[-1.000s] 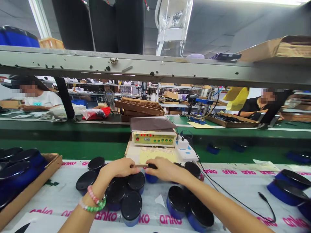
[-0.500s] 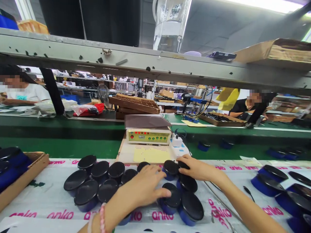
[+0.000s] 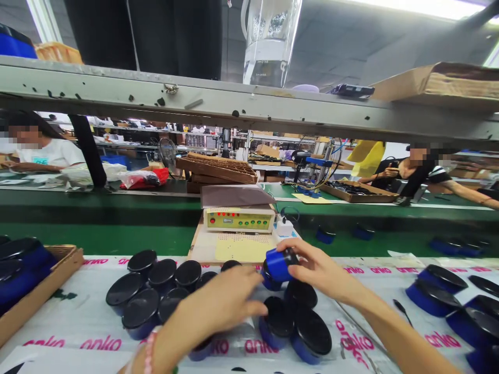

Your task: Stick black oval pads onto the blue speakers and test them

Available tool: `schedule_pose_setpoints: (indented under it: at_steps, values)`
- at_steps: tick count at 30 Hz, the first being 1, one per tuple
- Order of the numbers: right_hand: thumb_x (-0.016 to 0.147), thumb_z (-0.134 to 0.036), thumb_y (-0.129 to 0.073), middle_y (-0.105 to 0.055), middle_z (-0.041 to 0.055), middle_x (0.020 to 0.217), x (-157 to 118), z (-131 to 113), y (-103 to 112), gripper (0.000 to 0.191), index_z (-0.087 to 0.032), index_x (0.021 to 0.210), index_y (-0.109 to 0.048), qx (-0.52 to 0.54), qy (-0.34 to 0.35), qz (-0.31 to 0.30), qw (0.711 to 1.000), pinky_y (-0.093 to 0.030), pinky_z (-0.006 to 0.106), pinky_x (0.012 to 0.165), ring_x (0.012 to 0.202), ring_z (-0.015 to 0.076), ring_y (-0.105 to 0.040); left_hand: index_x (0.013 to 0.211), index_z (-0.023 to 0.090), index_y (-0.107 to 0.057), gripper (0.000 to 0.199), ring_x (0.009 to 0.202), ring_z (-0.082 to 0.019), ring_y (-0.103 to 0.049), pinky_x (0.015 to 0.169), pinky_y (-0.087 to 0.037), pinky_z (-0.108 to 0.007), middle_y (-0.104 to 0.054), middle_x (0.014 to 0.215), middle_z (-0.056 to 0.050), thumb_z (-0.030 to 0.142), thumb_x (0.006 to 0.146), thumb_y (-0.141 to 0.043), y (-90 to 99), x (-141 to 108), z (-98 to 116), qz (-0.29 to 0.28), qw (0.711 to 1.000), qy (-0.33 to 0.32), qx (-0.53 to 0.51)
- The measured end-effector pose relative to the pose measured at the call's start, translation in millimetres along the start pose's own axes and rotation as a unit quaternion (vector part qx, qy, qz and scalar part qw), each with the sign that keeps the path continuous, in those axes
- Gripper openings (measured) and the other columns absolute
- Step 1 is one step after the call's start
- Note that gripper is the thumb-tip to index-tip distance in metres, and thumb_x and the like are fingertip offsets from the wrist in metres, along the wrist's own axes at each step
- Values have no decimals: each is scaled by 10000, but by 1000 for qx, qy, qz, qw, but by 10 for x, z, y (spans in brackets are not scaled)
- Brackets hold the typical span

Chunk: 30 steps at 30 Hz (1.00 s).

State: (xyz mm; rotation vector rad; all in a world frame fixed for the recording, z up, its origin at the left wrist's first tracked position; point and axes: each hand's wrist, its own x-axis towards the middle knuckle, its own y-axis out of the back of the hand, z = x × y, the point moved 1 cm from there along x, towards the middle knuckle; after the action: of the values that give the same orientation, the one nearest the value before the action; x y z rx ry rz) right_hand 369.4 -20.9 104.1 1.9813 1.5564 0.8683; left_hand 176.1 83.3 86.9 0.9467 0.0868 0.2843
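"While you're working there, what are you holding?"

"I'm gripping a round blue unit [image 3: 279,264], tipped on its side, in my curled right hand [image 3: 316,271], with a red-lit control box [image 3: 238,219] at eleven o'clock. My open left hand [image 3: 218,304] is holding nothing, hovering beside black-topped units [image 3: 162,273]."

A cluster of round canisters [image 3: 163,291] stands mid-worktop [image 3: 78,332], with a single canister [image 3: 278,264] in the right hand [image 3: 315,272] above its right edge. A cardboard tray [image 3: 42,296] of canisters lies left; more canisters [image 3: 436,296] stand right. Behind the cluster, an LED tester box [image 3: 238,219] sits on a board [image 3: 202,252], a power strip [image 3: 286,234] just right of it, beneath a metal shelf [image 3: 117,93].
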Motion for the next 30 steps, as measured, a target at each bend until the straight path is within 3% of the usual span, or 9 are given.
schedule_pose_setpoints:
  at_steps: [3,6,12,16,20,23,26,28,30]
  values:
    - [853,-316,-492,-609,27,1062,-15,-269,-219,194,-227,995,-590,49,55,-26,997,-449,290,826,988,184,-560,1203,228,-560,344,1138,-257,-537,985,-378,-357,-594,1242,-52,354,885,-529,383,-136,-75,80,995,41,52]
    - [872,-218,-484,-601,4,1002,-23,-458,-402,133,-231,952,-588,63,95,-56,992,-423,277,852,935,153,-554,1225,238,-541,379,1152,-254,-539,982,-385,-354,-582,1281,-32,408,888,-508,604,-251,-163,124,985,87,84]
    - [930,-217,-417,-538,14,1008,-52,-513,-813,157,-232,970,-568,-24,111,-130,985,-425,290,889,967,147,-531,1227,238,-555,389,1158,-242,-543,981,-398,-346,-590,1281,-18,416,887,-493,663,-309,-196,124,982,110,95]
    - [934,-301,-426,-429,103,1280,-67,-445,-1067,276,-242,1166,-564,-104,85,-172,976,-385,437,995,1229,271,-403,1237,208,-557,410,1169,-256,-536,995,-390,-356,-591,1279,-39,407,884,-491,622,-281,-187,101,983,117,100]
    - [901,-359,-478,-291,114,1457,-167,-397,-938,439,-233,1320,-455,-167,76,-150,972,-273,477,1083,1364,295,-215,1237,193,-555,408,1166,-266,-538,986,-404,-386,-596,1267,-61,404,898,-468,603,-282,-180,74,986,117,98]
    - [816,-441,-562,-196,132,1523,-332,-193,-656,550,-188,1299,-490,-269,-69,-124,953,-181,603,1071,1392,385,-65,1207,210,-570,366,1110,-274,-572,945,-439,-414,-617,1222,-73,389,909,-456,546,-290,-100,78,986,101,112]
    - [635,-416,-715,5,130,1560,-502,126,-459,818,-200,1368,-423,-282,-201,-191,918,-229,648,1020,1378,445,48,1167,230,-588,296,1070,-255,-592,939,-458,-411,-630,1170,-72,325,906,-489,328,-241,49,57,989,46,128]
    - [550,-322,-748,61,115,1561,-560,289,-411,855,-221,1342,-442,-254,-188,-214,924,-277,554,1042,1388,415,34,1138,223,-600,294,1193,-272,-515,992,-429,-415,-557,1283,-98,300,856,-579,89,-156,131,17,990,-2,138]
    - [529,-285,-735,23,123,1561,-572,370,-395,750,-204,1242,-518,-238,-134,-195,942,-243,486,1081,1399,385,-5,1158,190,-586,461,1350,-347,-307,1044,-371,-469,-345,1466,-159,326,737,-714,-171,-30,154,-32,987,-31,154]
